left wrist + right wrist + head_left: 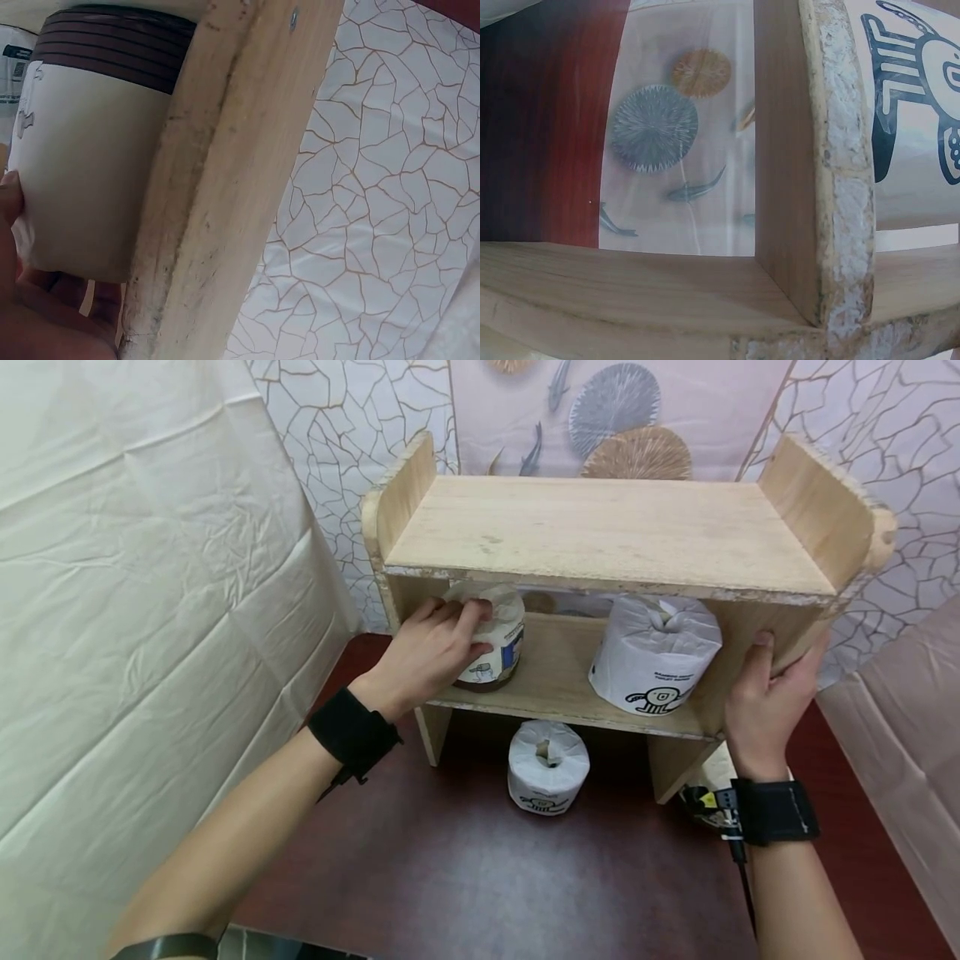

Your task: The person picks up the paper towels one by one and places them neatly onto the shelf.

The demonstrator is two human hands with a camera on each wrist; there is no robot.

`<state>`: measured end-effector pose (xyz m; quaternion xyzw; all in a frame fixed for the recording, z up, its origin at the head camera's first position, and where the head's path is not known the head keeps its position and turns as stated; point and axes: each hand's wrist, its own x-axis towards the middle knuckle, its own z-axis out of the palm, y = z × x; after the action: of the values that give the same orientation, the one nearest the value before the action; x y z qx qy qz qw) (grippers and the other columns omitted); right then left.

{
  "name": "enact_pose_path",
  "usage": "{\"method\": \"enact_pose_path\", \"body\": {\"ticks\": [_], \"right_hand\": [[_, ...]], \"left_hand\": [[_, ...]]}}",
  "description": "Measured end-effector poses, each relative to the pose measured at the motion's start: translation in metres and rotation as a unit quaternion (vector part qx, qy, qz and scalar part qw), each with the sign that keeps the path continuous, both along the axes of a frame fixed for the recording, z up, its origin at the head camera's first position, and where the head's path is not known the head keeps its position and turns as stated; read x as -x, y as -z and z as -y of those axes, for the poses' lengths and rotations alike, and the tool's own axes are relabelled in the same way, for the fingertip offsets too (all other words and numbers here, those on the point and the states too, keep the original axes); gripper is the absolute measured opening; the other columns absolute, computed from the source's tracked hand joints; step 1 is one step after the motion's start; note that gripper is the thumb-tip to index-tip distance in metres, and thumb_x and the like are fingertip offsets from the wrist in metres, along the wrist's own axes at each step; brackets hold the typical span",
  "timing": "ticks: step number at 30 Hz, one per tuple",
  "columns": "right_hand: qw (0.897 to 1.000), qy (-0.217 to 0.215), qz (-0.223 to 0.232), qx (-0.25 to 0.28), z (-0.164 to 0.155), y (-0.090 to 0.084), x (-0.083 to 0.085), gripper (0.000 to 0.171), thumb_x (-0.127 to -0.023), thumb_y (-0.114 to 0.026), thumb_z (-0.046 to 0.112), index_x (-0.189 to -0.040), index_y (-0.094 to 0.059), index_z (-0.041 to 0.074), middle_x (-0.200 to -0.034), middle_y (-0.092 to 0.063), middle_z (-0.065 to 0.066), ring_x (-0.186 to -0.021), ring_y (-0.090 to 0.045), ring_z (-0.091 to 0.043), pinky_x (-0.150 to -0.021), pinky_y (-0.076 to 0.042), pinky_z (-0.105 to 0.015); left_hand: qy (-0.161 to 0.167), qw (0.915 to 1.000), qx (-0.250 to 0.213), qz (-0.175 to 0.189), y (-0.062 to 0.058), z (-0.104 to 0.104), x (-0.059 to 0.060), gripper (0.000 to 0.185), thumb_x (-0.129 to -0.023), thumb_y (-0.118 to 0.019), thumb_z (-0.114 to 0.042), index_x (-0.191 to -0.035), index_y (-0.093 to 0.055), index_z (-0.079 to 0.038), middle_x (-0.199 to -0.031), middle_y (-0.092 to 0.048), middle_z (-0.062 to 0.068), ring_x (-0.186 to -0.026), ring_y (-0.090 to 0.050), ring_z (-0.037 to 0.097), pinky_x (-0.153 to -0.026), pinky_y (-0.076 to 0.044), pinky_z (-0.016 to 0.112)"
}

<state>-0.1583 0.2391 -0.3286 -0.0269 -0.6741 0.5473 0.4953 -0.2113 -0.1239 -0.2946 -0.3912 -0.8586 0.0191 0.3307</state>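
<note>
On the left of the middle shelf stands a round white container (495,652) with printed pictures and a dark brown ribbed base (112,45). My left hand (427,656) grips its upper part, thumb at the front and fingers over the top. At the far right, my right hand (772,714) holds the side panel of the wooden shelf unit (600,527), its thumb on the inner face. A wrapped toilet roll (656,656) sits on the same shelf at the right, near that panel. The right wrist view shows the shelf's wood but not the hand.
A second, smaller-looking toilet roll (547,768) stands on the dark red-brown table (480,877) before the unit's lower opening. Pale cloth (150,568) hangs on the left. Behind the unit is a patterned wall covering (337,435). A pale object (712,772) lies partly hidden by the right wrist.
</note>
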Motion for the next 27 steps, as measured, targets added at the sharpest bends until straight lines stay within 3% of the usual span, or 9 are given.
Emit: {"method": "enact_pose_path", "body": {"ticks": [10,19,23,27], "right_hand": [[0.999,-0.003,-0.014,-0.031,-0.02,0.017,0.013,0.05,-0.105,-0.052,0.016,-0.155,-0.049,0.018,-0.126,-0.063,0.001,-0.114,-0.059,-0.023,-0.095,-0.045,-0.029],[1.0,-0.005,-0.006,0.005,-0.016,0.012,0.015,0.049,-0.104,-0.052,0.012,-0.153,-0.051,0.014,-0.13,-0.063,-0.004,-0.118,-0.059,-0.022,-0.101,-0.044,-0.03],[1.0,-0.008,-0.007,0.009,-0.015,0.011,0.015,0.051,-0.104,-0.051,0.011,-0.154,-0.05,0.015,-0.132,-0.062,-0.003,-0.118,-0.058,-0.022,-0.101,-0.043,-0.03],[1.0,-0.006,-0.011,0.004,-0.015,0.011,0.015,0.051,-0.103,-0.05,0.01,-0.154,-0.049,0.016,-0.13,-0.062,-0.002,-0.116,-0.058,-0.022,-0.099,-0.044,-0.03]], "left_hand": [[0.012,0.9998,0.0,0.015,0.0,0.0,0.001,0.039,-0.106,-0.067,-0.028,-0.132,-0.049,-0.005,-0.112,-0.072,0.013,-0.105,-0.07,0.029,-0.094,-0.049,0.043],[-0.002,0.9999,0.012,0.012,0.001,-0.004,0.001,0.042,-0.105,-0.065,-0.029,-0.135,-0.051,-0.004,-0.114,-0.073,0.014,-0.109,-0.069,0.031,-0.097,-0.049,0.045],[-0.009,0.9992,-0.005,0.038,-0.001,-0.007,0.002,0.048,-0.103,-0.06,-0.031,-0.14,-0.05,-0.002,-0.12,-0.071,0.017,-0.116,-0.066,0.033,-0.099,-0.05,0.047],[-0.022,0.9973,-0.035,0.06,-0.005,-0.014,0.002,0.058,-0.104,-0.059,-0.042,-0.145,-0.05,-0.002,-0.129,-0.069,0.018,-0.122,-0.064,0.035,-0.105,-0.049,0.047]]}}
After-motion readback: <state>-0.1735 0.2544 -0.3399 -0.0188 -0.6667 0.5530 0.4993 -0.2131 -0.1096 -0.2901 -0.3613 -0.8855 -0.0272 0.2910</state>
